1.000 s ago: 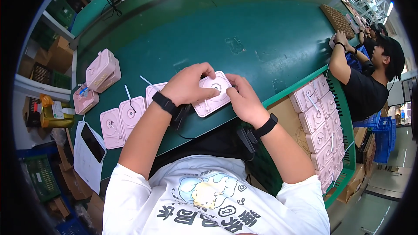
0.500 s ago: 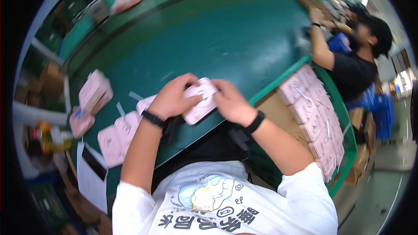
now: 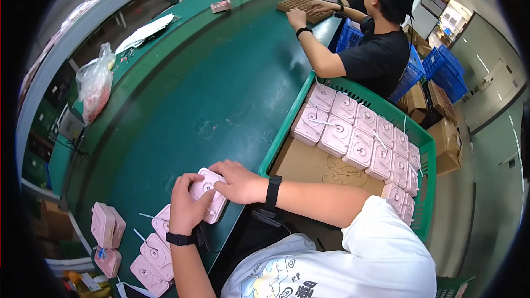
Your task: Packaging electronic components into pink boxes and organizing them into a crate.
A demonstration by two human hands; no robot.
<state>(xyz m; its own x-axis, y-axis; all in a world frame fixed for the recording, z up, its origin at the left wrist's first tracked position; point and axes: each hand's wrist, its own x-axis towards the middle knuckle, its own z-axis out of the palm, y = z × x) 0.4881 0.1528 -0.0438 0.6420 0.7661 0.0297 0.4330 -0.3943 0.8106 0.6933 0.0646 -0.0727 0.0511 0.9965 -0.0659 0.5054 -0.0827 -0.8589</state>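
Note:
Both hands are closed on a pale pink square plastic case [image 3: 220, 203] with rounded corners and a round raised detail on its face. My left hand [image 3: 186, 203] grips the near left side, thumb across the face. My right hand [image 3: 240, 181] holds the far right side, fingers bent over its edge. The case sits low over the green bench, at its near edge. Just left of my left forearm, similar pink cases [image 3: 148, 277] lie with white strips sticking out. Further left a pair of cases [image 3: 107, 226] stands on edge beside another pink piece [image 3: 108, 263].
At my right a green crate [image 3: 266, 166] with a cardboard sheet [image 3: 301, 163] holds rows of pink cases [image 3: 359, 148]. Beyond it a co-worker [image 3: 381, 38] handles a brown divided tray [image 3: 301, 4]. A plastic bag [image 3: 96, 85] hangs at the left; a pink case [image 3: 221, 6] lies at the back.
The view has turned to the right, so the crate and co-worker show more fully and my hands appear lower left. Both hands still hold the pink case.

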